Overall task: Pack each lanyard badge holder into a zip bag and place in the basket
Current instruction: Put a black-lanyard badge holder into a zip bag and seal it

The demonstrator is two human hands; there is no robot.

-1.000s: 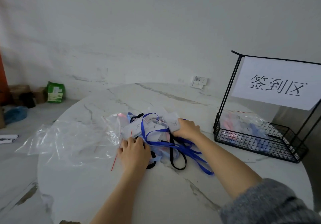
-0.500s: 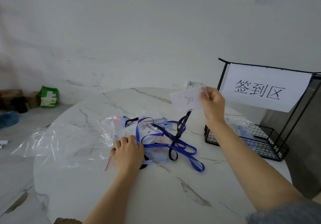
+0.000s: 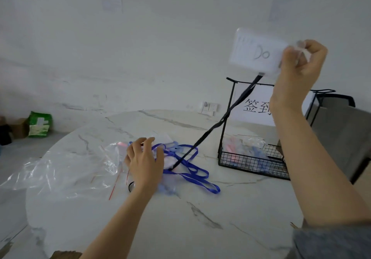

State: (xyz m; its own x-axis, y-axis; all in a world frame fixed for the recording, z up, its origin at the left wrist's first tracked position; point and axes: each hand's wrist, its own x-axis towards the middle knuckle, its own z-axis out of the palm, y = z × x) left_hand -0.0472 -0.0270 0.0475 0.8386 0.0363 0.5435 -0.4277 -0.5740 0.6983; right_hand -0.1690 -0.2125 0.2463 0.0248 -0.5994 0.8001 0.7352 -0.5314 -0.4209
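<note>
My right hand (image 3: pixel 301 62) grips a white badge holder (image 3: pixel 258 53) high above the table. Its black lanyard (image 3: pixel 224 118) stretches taut down into the pile. My left hand (image 3: pixel 143 159) rests with spread fingers on that pile of badge holders and blue lanyards (image 3: pixel 190 170) at the table's middle. Clear zip bags (image 3: pixel 64 172) with red strips lie to the left of the pile. The black wire basket (image 3: pixel 251 163) at the right holds several packed bags (image 3: pixel 244 145).
A white paper sign (image 3: pixel 259 106) with black characters hangs on the basket's frame. The round marble table (image 3: pixel 180 218) has bare surface near me. A green package (image 3: pixel 39 124) and boxes sit on the floor at far left. A dark chair (image 3: pixel 345 130) stands at right.
My right hand has lifted the badge holder from the pile up and to the right, pulling its black lanyard tight. My left hand stayed on the pile, fingers now spread.
</note>
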